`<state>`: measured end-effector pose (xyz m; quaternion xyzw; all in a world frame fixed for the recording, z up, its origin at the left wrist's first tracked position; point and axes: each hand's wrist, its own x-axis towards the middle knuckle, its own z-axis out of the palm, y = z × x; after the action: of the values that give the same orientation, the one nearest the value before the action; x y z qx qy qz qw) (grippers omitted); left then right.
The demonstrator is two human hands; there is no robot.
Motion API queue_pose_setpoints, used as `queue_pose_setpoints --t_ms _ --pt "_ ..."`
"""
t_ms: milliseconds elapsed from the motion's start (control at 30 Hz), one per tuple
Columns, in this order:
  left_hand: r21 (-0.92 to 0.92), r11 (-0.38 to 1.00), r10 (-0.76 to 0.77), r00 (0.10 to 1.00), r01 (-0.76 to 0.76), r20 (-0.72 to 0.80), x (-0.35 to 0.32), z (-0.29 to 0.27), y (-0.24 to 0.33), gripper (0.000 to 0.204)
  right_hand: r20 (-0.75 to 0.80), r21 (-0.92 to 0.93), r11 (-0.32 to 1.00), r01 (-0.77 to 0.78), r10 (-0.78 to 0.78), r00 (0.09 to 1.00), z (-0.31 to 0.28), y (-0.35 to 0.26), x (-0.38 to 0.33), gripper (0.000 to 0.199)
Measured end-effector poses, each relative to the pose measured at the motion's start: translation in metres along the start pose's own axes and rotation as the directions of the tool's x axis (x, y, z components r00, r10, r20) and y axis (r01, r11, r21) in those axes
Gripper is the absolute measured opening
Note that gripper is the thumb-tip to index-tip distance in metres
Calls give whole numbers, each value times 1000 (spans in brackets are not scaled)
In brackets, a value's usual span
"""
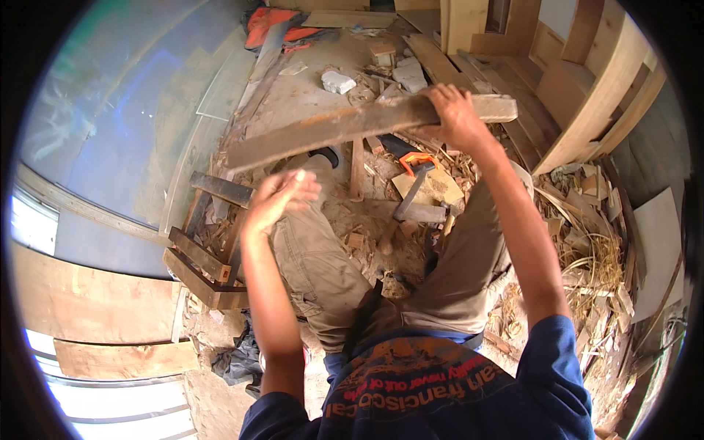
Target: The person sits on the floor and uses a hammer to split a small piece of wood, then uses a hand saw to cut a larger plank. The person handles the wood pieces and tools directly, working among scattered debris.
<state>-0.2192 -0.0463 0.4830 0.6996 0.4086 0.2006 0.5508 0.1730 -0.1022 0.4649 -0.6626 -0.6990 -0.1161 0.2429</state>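
Note:
A long, worn wooden beam (330,126) hangs across the space above my knees, its right end a little higher than its left. My right hand (456,116) grips it from above near the right end, fingers wrapped over the far side. Just below the beam's left part is my left hand (282,198), fingers stretched out and slightly blurred, apart from the wood. On the ground between my legs lie a handsaw with an orange-and-black handle (416,160) and a hammer (400,214). A light piece of board (440,187) is under the saw.
To my left stands a small wooden frame (213,271) beside a blue-grey wall panel (132,110). Wood shavings and scraps (579,249) cover the ground at right. A white block (338,82) and orange cloth (268,29) lie farther off. Wooden shelving (587,95) rises at far right.

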Motion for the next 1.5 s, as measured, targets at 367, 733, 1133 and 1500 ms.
queue_pose_setpoints --t_ms 367,733,1133,1500 --pt "798 317 640 736 -513 219 92 85 104 85 -123 -157 974 164 -184 975 -68 -16 -14 72" --pt "809 455 298 919 -373 257 202 47 38 93 -614 578 805 -134 538 578 52 112 -97 34" --pt "745 577 173 941 -336 290 230 58 46 101 570 -138 -5 -990 817 -83 336 53 -270 61" --pt "711 680 80 982 -178 169 223 8 21 104 155 -226 173 -959 978 140 304 100 -291 53"
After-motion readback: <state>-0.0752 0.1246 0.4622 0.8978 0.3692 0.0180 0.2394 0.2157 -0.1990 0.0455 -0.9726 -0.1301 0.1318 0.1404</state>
